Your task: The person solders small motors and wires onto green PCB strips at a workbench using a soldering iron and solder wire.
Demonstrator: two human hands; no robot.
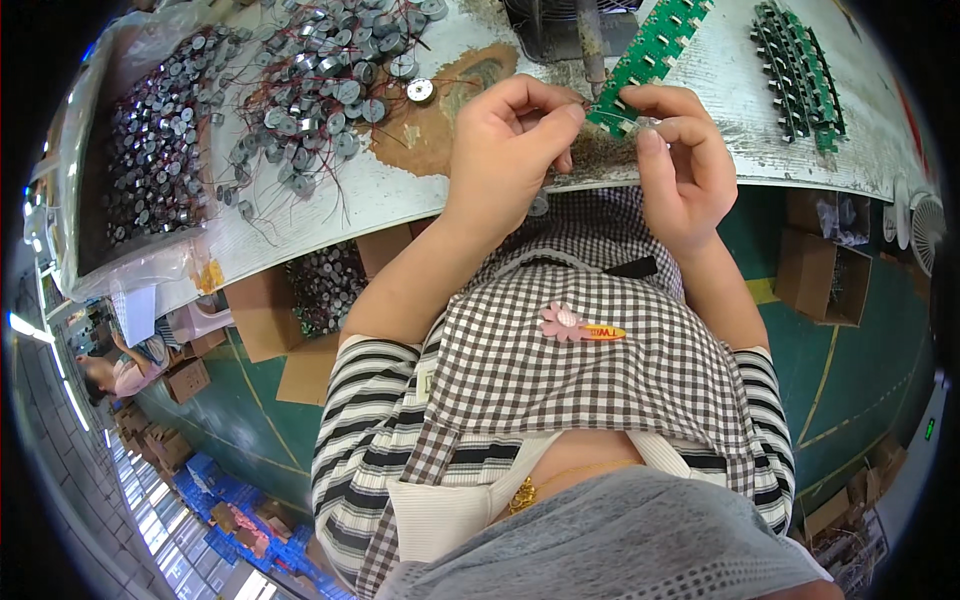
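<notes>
A strip of joined green circuit boards (655,45) lies at a slant at the bench's near edge, small pale parts along it. My right hand (690,160) is closed at its near end, forefinger against the board's edge and thumb below. Something small and pale sits between these fingers, too small to name. Left of the board, my left hand (515,145) is closed in a pinch, thumb against forefinger. A thin pale wire (608,113) runs from its fingertips across the board toward my right fingers. An upright metal rod (592,45), like a soldering iron, points down beside the board.
Small round motors (325,80) with red wires are heaped at left; more fill a plastic-lined tray (90,235). One motor (420,90) lies apart. Several finished-looking board strips (800,80) lie at right. A dark fan (550,25) stands behind. Cardboard boxes (262,310) stand below the bench.
</notes>
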